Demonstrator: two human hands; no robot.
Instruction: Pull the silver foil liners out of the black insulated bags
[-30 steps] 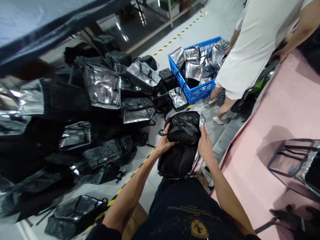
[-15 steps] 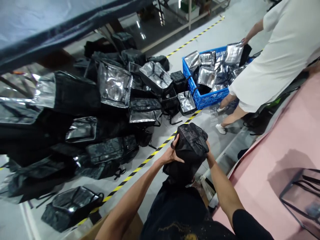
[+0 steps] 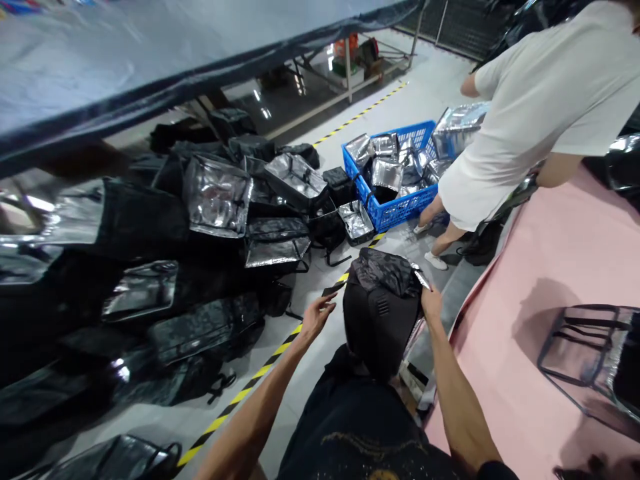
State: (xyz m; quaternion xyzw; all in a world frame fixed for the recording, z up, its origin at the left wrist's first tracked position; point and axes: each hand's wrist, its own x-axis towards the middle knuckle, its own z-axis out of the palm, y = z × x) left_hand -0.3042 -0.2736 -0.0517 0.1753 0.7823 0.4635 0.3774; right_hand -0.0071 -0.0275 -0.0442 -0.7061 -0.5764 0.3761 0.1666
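A black cooler bag (image 3: 383, 313) with a dark patterned top is held up in front of my body. My right hand (image 3: 430, 303) grips its right edge, where a strip of silver lining shows. To the left of the bag, my left hand (image 3: 317, 317) is off it, fingers stretched out and holding nothing. The bag's underside and far side are hidden.
Many black, silver-lined bags (image 3: 217, 197) are heaped on the floor to the left. A blue crate (image 3: 405, 217) of silver-lined pieces stands ahead, beside a person in white (image 3: 530, 100). At right is a pink-covered table (image 3: 530, 273) with a clear, dark-edged bag (image 3: 583, 347).
My left hand has let go of the bag and moved left. The bag has turned in my right hand. The person in white has lifted a silver-lined piece from the crate.
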